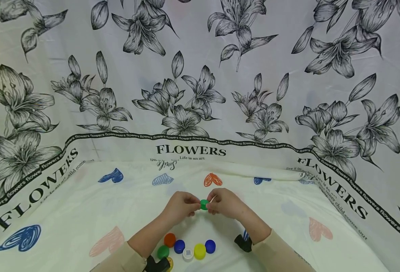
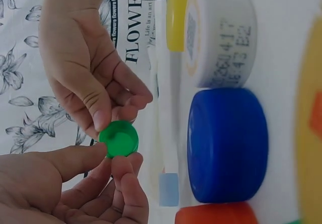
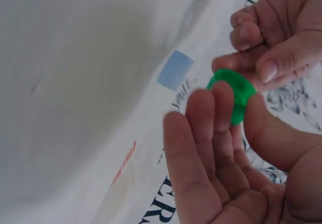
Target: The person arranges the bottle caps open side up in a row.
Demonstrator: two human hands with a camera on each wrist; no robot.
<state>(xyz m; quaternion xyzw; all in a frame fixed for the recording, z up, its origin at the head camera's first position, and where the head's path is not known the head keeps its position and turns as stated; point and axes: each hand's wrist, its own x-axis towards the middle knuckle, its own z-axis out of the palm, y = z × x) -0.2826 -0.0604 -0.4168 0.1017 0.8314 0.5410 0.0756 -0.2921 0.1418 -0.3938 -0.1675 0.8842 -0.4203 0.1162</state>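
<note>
A small green bottle cap (image 1: pixel 204 204) is held above the cloth between both hands. My left hand (image 1: pixel 182 206) pinches its left side between thumb and fingers, while my right hand (image 1: pixel 225 204) pinches the right side. In the left wrist view the round hollow of the green cap (image 2: pixel 119 138) faces the camera. The right wrist view shows the green cap (image 3: pixel 236 94) partly covered by my right fingertips. Below the hands lie an orange cap (image 1: pixel 170 240), two blue caps (image 1: pixel 210 246), a white cap (image 1: pixel 188 254), a yellow cap (image 1: pixel 200 251) and another green cap (image 1: pixel 163 252).
A yellow piece (image 1: pixel 170 264) is partly hidden behind the black wrist camera (image 1: pixel 156 264) at the left sleeve. Another black wrist camera (image 1: pixel 243 243) sits by the right forearm. The white cloth (image 1: pixel 145 211) has printed hearts; flowered fabric (image 1: pixel 193 49) hangs behind.
</note>
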